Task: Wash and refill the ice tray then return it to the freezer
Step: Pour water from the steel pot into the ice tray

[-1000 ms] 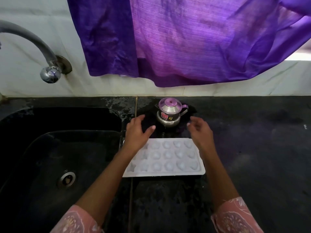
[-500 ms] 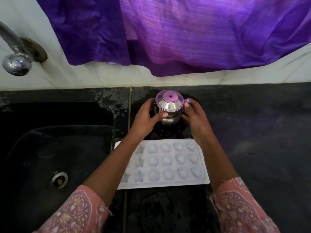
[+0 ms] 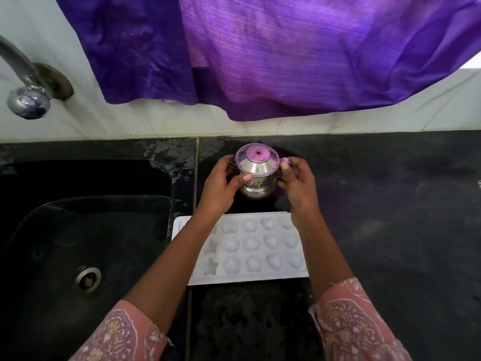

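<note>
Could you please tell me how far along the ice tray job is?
Done: the tray sits on the counter by the sink; whether washed, I cannot tell. In hand: the left hand and right hand hold the steel pot behind it, apparently for refilling. Left: filling the cells, then the freezer trip.

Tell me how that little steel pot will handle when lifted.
Probably rigid: the pot is polished metal. Likely slippery, given its smooth rounded belly and the wet-looking counter. Its lid may shift if tilted.
</note>
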